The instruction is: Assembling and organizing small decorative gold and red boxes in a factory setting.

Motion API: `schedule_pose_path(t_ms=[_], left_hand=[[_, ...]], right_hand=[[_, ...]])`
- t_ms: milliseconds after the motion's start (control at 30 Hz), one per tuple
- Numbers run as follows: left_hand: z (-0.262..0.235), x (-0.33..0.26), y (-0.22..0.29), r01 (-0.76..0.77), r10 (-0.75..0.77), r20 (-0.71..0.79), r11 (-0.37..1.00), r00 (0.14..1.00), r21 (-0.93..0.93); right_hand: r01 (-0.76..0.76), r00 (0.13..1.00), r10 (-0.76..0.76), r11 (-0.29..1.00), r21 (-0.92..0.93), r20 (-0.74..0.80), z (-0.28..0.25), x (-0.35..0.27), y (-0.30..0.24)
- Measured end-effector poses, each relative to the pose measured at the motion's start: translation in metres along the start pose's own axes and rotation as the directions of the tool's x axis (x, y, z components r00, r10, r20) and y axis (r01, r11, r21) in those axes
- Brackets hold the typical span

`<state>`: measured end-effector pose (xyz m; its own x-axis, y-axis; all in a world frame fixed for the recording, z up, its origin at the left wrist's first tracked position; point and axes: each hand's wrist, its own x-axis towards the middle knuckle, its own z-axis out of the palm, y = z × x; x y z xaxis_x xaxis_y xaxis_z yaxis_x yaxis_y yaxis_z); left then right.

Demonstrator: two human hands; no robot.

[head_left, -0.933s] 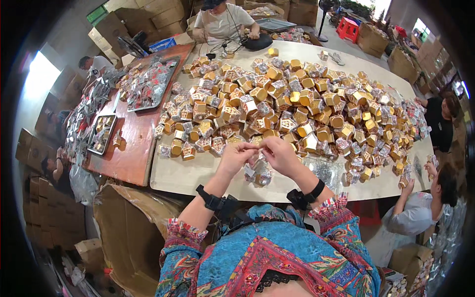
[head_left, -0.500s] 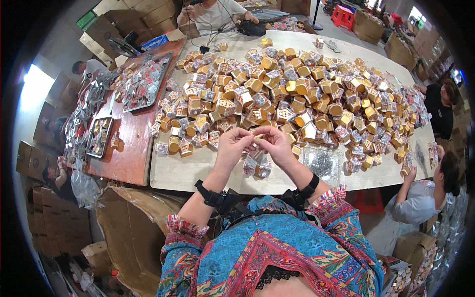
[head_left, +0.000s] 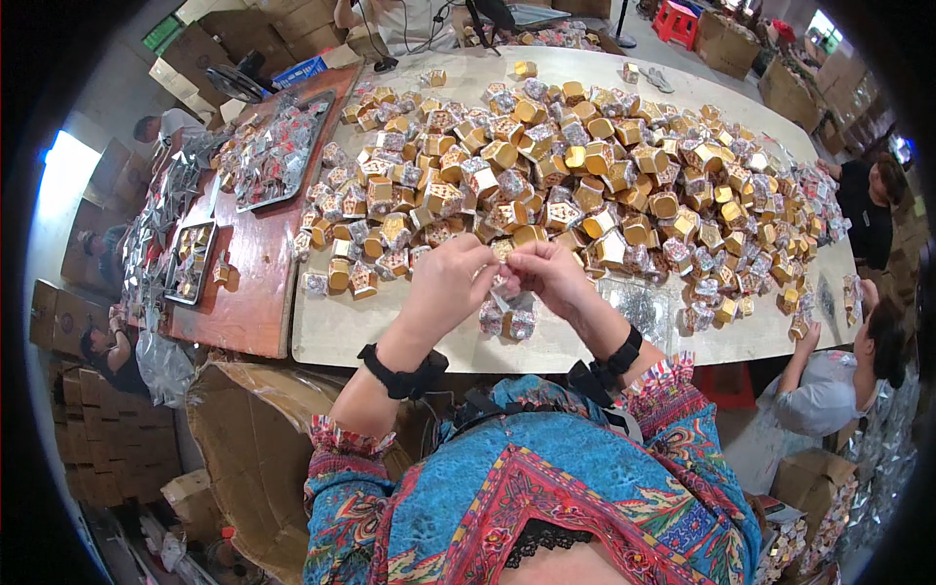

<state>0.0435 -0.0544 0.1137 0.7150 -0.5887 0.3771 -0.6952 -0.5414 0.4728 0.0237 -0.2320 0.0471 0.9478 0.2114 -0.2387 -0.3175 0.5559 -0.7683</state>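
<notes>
The fingers of both hands are drawn close in a narrow pinch: the left hand (head_left: 451, 285) and the right hand (head_left: 556, 277) meet at a small, pinkish, clear-wrapped piece (head_left: 505, 284) held between their fingertips, above the near part of the pale table (head_left: 409, 335). Taking that piece as the centre of a clock, with twelve pointing across the table, two wrapped pieces (head_left: 518, 324) lie together near six. A broad heap of house-shaped ornaments (head_left: 639, 230), gold-sided with patterned fronts, spreads from about ten round to three. A flat clear plastic sheet (head_left: 639, 304) lies near three, between the right forearm and the heap. Farther off, toward ten, a metal tray (head_left: 191, 261) sits on the reddish-brown table (head_left: 255, 317).

The held piece looks light, with a thin, crinkly and probably slippery wrap. An edge or corner pinch should suit it; hard squeezing could crease the film or dent what looks like a light body. The ornaments seem stiffer, best taken by their plain gold sides.

The fingertips and the back of the left hand cover most of the held piece, so its full shape and exact contact points cannot be told. Glare blurs the film, and many ornaments are buried under others.
</notes>
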Motion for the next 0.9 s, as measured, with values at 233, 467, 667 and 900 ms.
schedule_pose_path(t_ms=[233, 467, 667, 900], left_hand=[[0.005, -0.027, 0.002, -0.162, 0.136, 0.225, 0.981, 0.965, 0.103], [0.021, -0.043, -0.011, -0.25, 0.159, 0.434, 0.955, 0.887, 0.16], [0.04, -0.054, -0.017, -0.102, 0.104, 0.312, 0.995, 0.944, -0.023], [0.059, -0.061, -0.054, 0.64, -0.332, 0.615, 0.664, 0.715, -0.386]], right_hand=[[-0.11, 0.992, 0.115, 0.99, -0.086, 0.049, -0.009, -0.012, 0.05], [-0.199, 0.975, 0.216, 0.951, -0.238, 0.047, -0.014, -0.024, 0.069], [-0.098, 0.991, 0.123, 0.927, -0.363, 0.045, -0.015, -0.029, 0.076], [0.595, 0.742, -0.424, 0.062, -0.801, 0.519, -0.011, -0.031, 0.072]])
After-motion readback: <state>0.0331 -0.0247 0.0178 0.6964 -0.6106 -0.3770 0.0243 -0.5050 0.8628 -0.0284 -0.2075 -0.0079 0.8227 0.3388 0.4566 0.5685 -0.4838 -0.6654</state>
